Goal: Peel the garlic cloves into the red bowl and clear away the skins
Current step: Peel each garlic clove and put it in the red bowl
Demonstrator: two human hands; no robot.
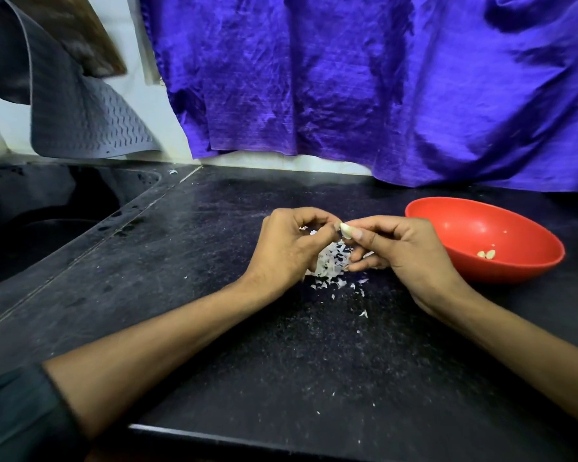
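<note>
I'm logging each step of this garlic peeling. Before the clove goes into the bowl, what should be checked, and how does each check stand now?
1. Clove held firmly: ok. The right hand pinches the garlic clove at its fingertips.
2. Clove fully peeled: cannot tell. The left hand has its fingertips at the clove and hides part of it.
3. Red bowl within reach: ok, it sits just right of the right hand.
4. Room in the bowl: ok, only a few peeled cloves lie inside.
5. Skins cleared: not ok. The skins lie scattered on the black counter under the hands.
</note>
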